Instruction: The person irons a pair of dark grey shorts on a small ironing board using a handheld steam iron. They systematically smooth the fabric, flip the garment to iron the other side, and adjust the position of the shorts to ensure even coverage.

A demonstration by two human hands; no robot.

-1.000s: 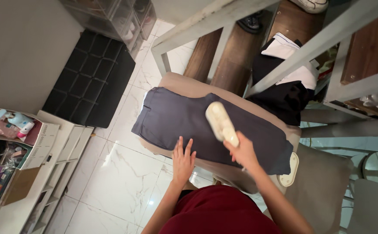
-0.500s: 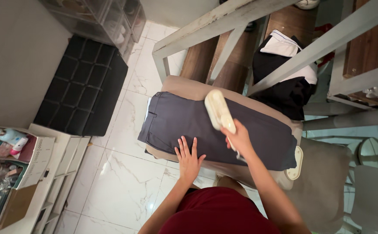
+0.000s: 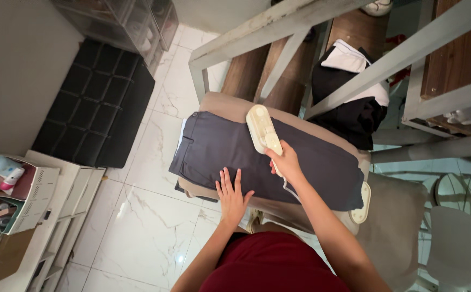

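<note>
Head view, looking straight down. Dark grey trousers (image 3: 257,157) lie flat across a tan padded board (image 3: 230,105), waistband end toward the left, leg end toward the right. The board's tan cover shows along the far edge and under the near edge of the cloth.

Right hand (image 3: 285,162): closed around the handle of a cream handheld iron (image 3: 261,128). The iron's body points away from the person, toward the far edge of the board; its head rests on the trousers near their far edge, roughly mid-length. A thin cord trails from the handle down past the wrist.

Left hand (image 3: 231,196): open, fingers spread, palm down, pressing flat on the near edge of the trousers. It sits just left of the right hand, the two near but not touching.

Surroundings: a cream oval pad (image 3: 361,203) lies at the right end of the board, touching the trouser hem. Beyond the board, grey metal stair rails (image 3: 278,24) cross over wooden steps (image 3: 249,73). A pile of black and white clothes (image 3: 351,92) lies on the steps, far right. A black quilted bench (image 3: 92,103) stands on the white marble floor (image 3: 149,216), far left. A white shelf unit (image 3: 57,216) stands at the near left.
</note>
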